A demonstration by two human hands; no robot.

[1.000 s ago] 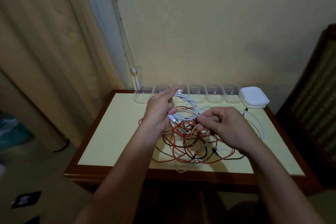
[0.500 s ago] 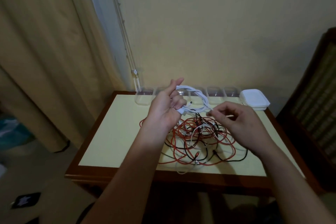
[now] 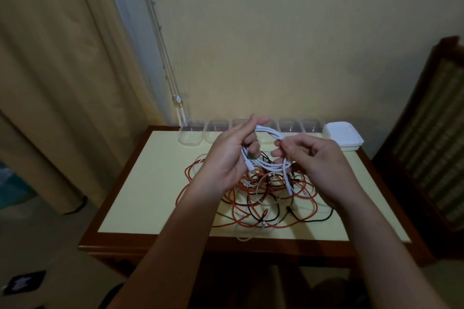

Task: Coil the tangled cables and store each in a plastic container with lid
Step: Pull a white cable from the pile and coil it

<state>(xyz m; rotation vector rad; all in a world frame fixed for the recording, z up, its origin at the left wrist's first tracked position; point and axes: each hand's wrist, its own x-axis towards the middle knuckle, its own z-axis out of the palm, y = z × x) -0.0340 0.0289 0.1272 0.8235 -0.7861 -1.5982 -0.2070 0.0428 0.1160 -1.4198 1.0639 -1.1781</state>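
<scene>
The left grip (image 3: pixel 226 155) is holding a white cable (image 3: pixel 270 134) wound into an oval coil, its fingers curling through the loops. The right grip (image 3: pixel 319 160) is pinching a strand of the same coil between thumb and forefinger. The coil is hanging between the two grips, its long axis slanting from the left fingertips down toward the right thumb. One loose end is dangling below the right grip, plug pointing down at the tangled cables (image 3: pixel 263 208) lying under both grips on the desk (image 3: pixel 140 183). Beyond the grips, clear containers (image 3: pixel 192 133) are standing in a row, with stacked white lids (image 3: pixel 342 135) past the right grip.
</scene>
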